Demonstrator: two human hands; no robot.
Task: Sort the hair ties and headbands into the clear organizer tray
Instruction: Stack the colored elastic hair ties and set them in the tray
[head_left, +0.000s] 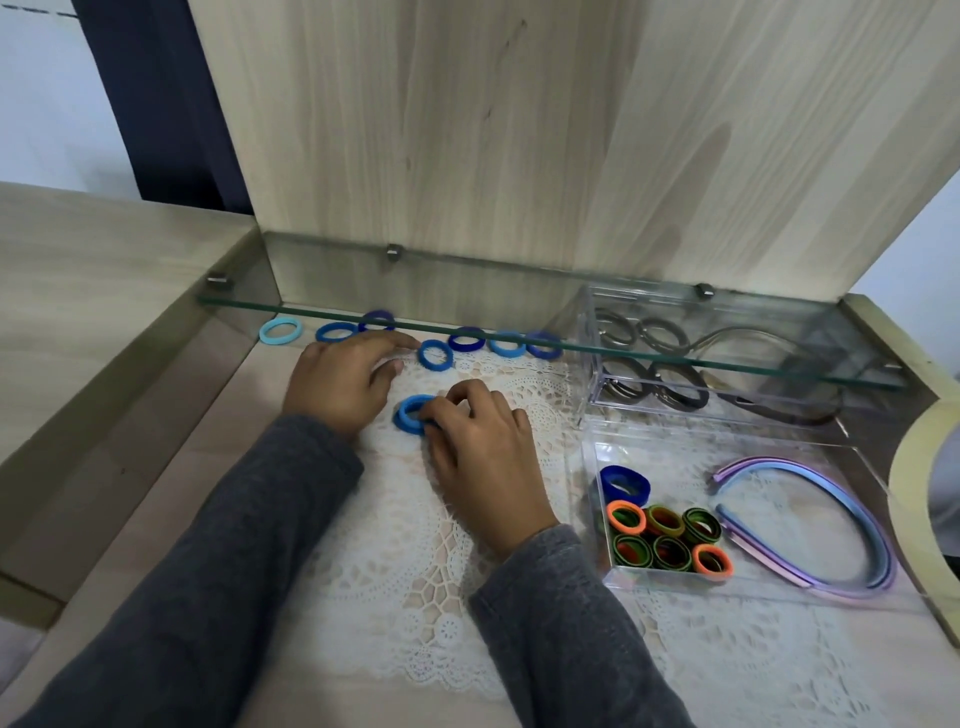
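My right hand (480, 452) pinches a small stack of blue hair ties (411, 413) on the lace mat. My left hand (343, 382) rests beside it with fingers curled loosely, fingertips near a loose blue tie (435, 355). Several more blue ties (506, 344) lie in a row under the glass shelf, with a pale blue one (280, 331) at the far left. The clear organizer tray (587, 467) on the right holds green and orange ties (667, 538), one dark blue tie (625, 484) and pastel headbands (810, 530).
A glass shelf (727, 366) on metal pegs overhangs the back of the recess. Behind the tray, a second clear box (592, 364) holds dark ties and a dark headband. Wooden walls bound the recess left and back. A round cream rim (906, 478) juts in at right.
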